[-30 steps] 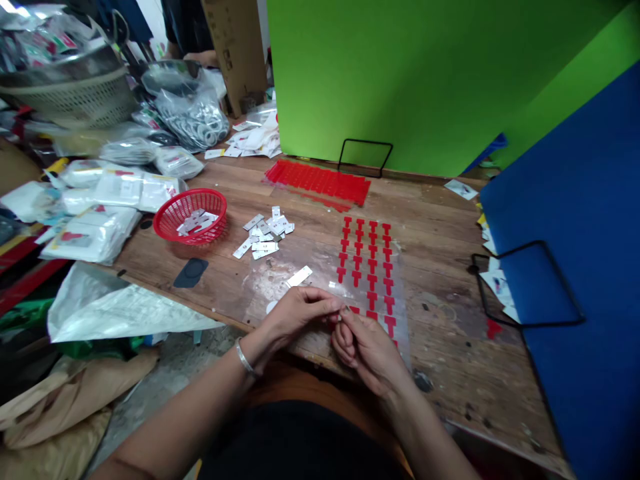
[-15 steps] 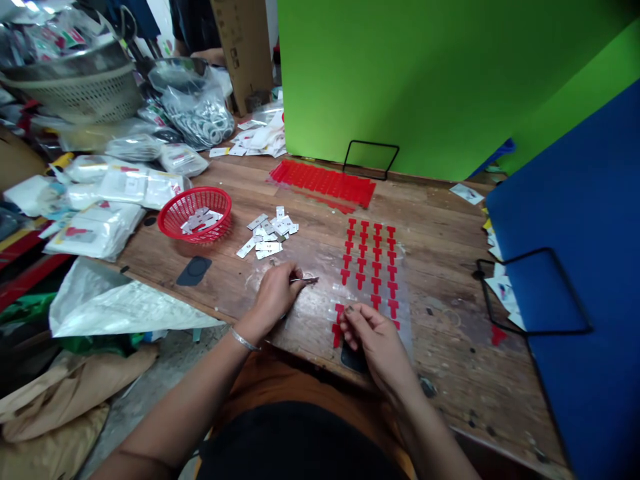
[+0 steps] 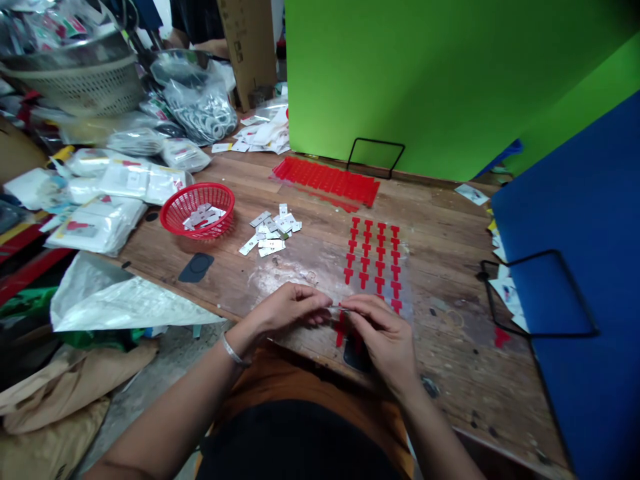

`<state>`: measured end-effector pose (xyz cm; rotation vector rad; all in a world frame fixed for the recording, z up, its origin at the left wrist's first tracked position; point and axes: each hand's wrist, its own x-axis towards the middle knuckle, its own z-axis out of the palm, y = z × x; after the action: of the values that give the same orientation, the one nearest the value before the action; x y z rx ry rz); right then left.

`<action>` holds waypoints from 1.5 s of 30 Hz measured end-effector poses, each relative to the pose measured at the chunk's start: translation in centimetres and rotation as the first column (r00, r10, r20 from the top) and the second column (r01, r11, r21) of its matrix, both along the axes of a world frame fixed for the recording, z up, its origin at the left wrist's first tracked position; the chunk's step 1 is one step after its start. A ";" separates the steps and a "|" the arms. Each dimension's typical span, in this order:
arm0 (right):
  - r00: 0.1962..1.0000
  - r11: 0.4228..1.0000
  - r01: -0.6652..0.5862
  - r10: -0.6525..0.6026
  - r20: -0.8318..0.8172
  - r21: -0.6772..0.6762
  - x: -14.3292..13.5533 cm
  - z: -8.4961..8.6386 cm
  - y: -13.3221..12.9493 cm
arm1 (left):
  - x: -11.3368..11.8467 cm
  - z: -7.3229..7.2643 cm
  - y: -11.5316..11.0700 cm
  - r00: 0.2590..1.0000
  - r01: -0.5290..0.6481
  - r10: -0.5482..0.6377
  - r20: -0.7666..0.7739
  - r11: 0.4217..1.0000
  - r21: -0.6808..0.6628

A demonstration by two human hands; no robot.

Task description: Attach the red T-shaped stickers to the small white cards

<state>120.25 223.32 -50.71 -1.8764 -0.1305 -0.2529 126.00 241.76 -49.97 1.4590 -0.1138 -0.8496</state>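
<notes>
My left hand and my right hand meet near the table's front edge, both closed in a pinch. Between their fingertips is a small thin strip, seen nearly edge-on, like the small printed tags lying nearby. Just beyond my right hand, rows of red T-shaped stickers lie on a clear sheet, the nearest ones partly hidden by that hand. A loose pile of white and grey tags sits farther left. More tags lie in a red plastic basket.
A stack of red strips lies at the back by the green panel. Wire stands are at the back and right, beside a blue panel. Bagged goods crowd the left. A person's arm shows behind a carton.
My left hand has moved right and nearer with the thin strip. My right hand has come off the stickers and now pinches the strip's other end. The view has shifted slightly.
</notes>
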 end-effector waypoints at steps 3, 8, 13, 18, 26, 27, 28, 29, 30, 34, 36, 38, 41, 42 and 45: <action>0.996 0.989 0.014 0.000 0.093 -0.146 0.1 -0.6 -0.1 | 0.3 -0.4 0.1 0.992 -0.039 0.025 0.121 0.993 0.112; 0.980 0.870 0.082 0.017 0.196 -0.487 0.4 -2.1 0.5 | 0.5 -1.4 0.1 0.763 -0.386 0.037 0.645 0.827 0.410; 0.989 0.661 0.056 0.065 0.132 -0.748 0.6 -2.9 1.6 | 0.0 -2.3 0.2 0.589 -0.409 -0.150 0.794 0.792 0.453; 0.991 0.602 0.032 0.085 0.104 -0.798 0.7 -2.7 2.1 | -0.4 -2.7 0.4 0.535 -0.402 -0.210 0.818 0.789 0.465; 0.994 0.891 0.108 -0.083 0.075 -0.440 0.9 -2.2 -1.3 | -0.2 -2.2 0.4 0.606 -0.420 -0.123 0.786 0.790 0.447; 0.989 0.911 0.149 -0.143 0.045 -0.384 1.0 -2.0 -2.4 | -0.1 -2.0 0.3 0.639 -0.435 -0.061 0.767 0.794 0.425; 0.979 0.915 0.195 -0.203 0.013 -0.352 1.1 -1.9 -3.5 | 0.0 -1.8 0.1 0.674 -0.446 0.015 0.739 0.805 0.391; 0.967 0.911 0.233 -0.254 -0.016 -0.341 1.2 -1.8 -4.6 | 0.1 -1.7 -0.1 0.708 -0.453 0.101 0.699 0.825 0.339; 0.958 0.904 0.251 -0.283 -0.044 -0.346 1.3 -1.8 -5.5 | 0.2 -1.5 -0.5 0.744 -0.447 0.183 0.643 0.851 0.275; 0.957 0.883 0.216 -0.277 -0.091 -0.416 1.8 -2.0 -6.9 | 0.5 -1.3 -3.2 0.894 -0.334 0.312 0.322 0.942 0.016; 0.960 0.871 0.188 -0.261 -0.104 -0.454 2.2 -2.2 -6.7 | 0.6 -1.3 -4.8 0.939 -0.291 0.296 0.178 0.955 -0.055; 0.960 0.854 0.159 -0.250 -0.124 -0.495 2.6 -2.3 -6.4 | 0.6 -1.4 -6.3 0.953 -0.291 0.298 0.053 0.950 -0.109; 0.957 0.829 0.097 -0.229 -0.177 -0.550 3.2 -2.2 -6.4 | 0.8 -1.5 -8.0 0.946 -0.321 0.312 -0.088 0.937 -0.138; 0.955 0.822 0.072 -0.219 -0.198 -0.565 3.4 -2.1 -6.4 | 0.8 -1.6 -8.4 0.942 -0.330 0.317 -0.114 0.934 -0.133; 0.953 0.801 0.028 -0.202 -0.226 -0.598 3.6 -1.8 -6.6 | 0.8 -1.9 -8.9 0.933 -0.351 0.338 -0.123 0.929 -0.115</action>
<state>123.83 216.76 -52.51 -2.5306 0.1206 -0.0184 126.83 232.83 -51.90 1.2576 0.1568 -0.6122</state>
